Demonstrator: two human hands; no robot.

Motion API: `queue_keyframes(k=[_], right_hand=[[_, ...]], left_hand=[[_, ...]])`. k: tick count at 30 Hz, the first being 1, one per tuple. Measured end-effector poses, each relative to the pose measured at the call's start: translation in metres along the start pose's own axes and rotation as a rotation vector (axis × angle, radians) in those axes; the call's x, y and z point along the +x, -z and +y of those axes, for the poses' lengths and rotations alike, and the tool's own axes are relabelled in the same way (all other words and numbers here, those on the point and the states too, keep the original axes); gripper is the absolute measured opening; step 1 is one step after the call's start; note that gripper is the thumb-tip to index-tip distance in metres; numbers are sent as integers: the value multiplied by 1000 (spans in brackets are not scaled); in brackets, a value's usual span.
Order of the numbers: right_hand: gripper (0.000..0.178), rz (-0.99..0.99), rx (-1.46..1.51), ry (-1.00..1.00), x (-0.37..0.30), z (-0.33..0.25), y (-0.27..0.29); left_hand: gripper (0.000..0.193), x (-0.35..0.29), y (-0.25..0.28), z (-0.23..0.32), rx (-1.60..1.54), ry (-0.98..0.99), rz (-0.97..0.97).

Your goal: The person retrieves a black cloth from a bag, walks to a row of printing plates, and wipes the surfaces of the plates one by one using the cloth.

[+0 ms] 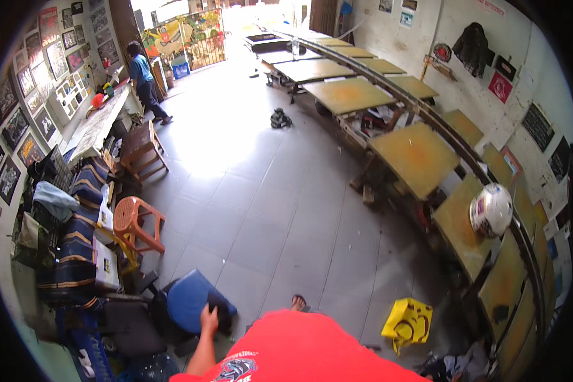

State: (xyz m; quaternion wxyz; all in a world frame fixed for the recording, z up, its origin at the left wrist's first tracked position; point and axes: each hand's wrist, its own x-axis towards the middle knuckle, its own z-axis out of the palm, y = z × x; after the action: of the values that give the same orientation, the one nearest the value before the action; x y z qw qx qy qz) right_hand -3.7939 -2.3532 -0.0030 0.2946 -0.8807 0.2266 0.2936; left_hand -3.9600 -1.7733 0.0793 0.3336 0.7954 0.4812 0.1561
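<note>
Black cloth [221,313] in left hand [209,318].

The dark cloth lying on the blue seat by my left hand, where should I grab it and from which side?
Probably pinch the near upper edge of the dark cloth, where the left hand already rests, coming from above. It lies limp and draped over the rim of the blue seat, so a bunched fold should lift more easily than the flat middle. The right hand is out of view.

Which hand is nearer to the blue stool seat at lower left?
Left. The left hand rests on a dark cloth lying on the blue stool seat. The right hand is out of view.
</note>
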Motion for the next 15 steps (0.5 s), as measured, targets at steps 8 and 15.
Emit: queue_keyframes(k=[8, 15], right_hand=[[52, 175, -237, 888, 165, -630, 69], [30, -327, 935, 752, 139, -862, -11]], left_hand=[[32, -59, 27, -79, 223, 799, 108], [33, 111, -52, -38, 207, 811, 102]])
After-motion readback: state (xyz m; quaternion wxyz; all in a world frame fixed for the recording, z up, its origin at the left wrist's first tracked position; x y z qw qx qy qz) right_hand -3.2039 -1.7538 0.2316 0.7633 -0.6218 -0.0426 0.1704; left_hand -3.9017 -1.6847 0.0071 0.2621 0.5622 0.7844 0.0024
